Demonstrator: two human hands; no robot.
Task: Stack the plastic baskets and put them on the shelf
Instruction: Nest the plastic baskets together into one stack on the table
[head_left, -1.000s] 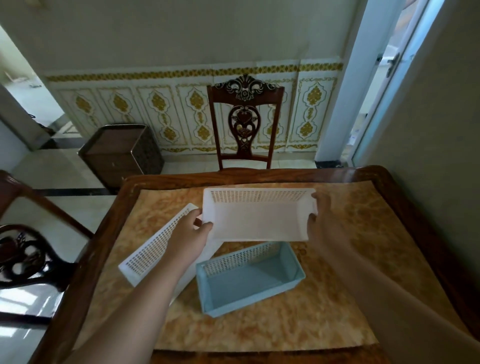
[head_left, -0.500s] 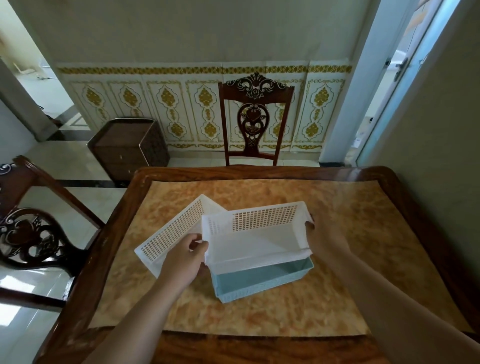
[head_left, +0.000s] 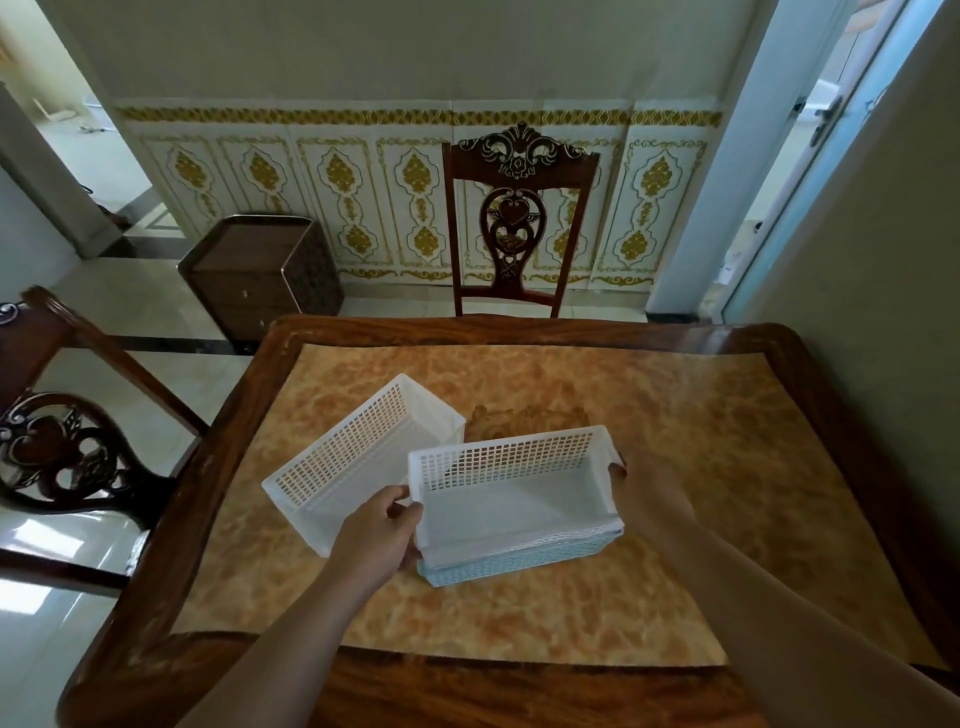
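Note:
A white perforated plastic basket (head_left: 514, 499) sits nested inside a light blue basket (head_left: 524, 564) near the middle of the table; only the blue one's front wall shows beneath it. My left hand (head_left: 376, 535) grips the white basket's left end. On the right end, my right hand (head_left: 647, 493) holds the rim. A second white basket (head_left: 358, 460) lies on the table at an angle just to the left, touching the stack's back left corner.
The wooden table (head_left: 727, 374) has a marbled orange top and a raised dark rim. A carved chair (head_left: 519, 223) stands behind it and another chair (head_left: 67, 452) at the left. A dark cabinet (head_left: 260, 275) stands by the tiled wall.
Both hands lowered the white basket toward me and set it down into the blue basket, where it now sits nested. The other white basket has stayed in place.

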